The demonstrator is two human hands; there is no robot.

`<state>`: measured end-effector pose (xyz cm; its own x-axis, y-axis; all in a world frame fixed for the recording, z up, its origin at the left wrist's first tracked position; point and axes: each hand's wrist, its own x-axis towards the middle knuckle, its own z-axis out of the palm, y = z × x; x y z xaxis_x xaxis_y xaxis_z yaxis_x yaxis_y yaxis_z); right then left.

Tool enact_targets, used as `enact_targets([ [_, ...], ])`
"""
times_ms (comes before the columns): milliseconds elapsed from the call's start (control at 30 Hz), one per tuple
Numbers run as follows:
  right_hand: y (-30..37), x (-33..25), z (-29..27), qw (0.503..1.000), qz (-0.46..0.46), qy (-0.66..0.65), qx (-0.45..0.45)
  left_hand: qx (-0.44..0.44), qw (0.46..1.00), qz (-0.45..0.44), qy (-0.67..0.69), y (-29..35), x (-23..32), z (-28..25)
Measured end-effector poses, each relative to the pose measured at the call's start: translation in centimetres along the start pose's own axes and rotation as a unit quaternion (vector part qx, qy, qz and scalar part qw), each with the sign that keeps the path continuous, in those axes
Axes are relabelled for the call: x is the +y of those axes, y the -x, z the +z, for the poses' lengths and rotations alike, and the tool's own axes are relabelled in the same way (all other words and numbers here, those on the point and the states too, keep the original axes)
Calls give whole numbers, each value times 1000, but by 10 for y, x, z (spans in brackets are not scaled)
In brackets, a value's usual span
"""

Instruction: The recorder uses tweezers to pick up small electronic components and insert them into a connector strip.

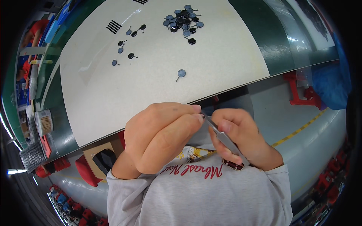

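In front of my chest, my left hand (162, 133) is closed in a pinch, thumb and fingertips pressed together. Only a dark speck shows at those fingertips, so what they hold is too small to make out. My right hand (241, 133) wraps round a slim grey knife-like tool (226, 141), its thumb resting along the side. The tool's narrow end points up and left and meets the left fingertips. Beyond my hands, a single round grey part with a thin stem (181, 73) lies on the white table (158, 86).
A heap of similar round black and grey stemmed parts (183, 20) lies at the far middle. Several more (131, 55) are scattered to its left, by black strips (113, 26). A tub of thin sticks (45, 122) stands left; a red stool (301, 94) is at right.
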<state>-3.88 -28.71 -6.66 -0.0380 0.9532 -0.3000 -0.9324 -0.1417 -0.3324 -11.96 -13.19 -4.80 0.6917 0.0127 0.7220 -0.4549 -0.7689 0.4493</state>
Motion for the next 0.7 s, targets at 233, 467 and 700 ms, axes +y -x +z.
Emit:
enact_targets([
  [233,-7,11,-7,673,-467,533,212,-24,999,14,-34,5,-1,0],
  [467,-6,8,-12,555,-464,656,215,-57,997,-41,-45,5,4,-3],
  [700,-8,2,-4,986,-103,97,89,-48,996,-32,-63,8,1,-4],
])
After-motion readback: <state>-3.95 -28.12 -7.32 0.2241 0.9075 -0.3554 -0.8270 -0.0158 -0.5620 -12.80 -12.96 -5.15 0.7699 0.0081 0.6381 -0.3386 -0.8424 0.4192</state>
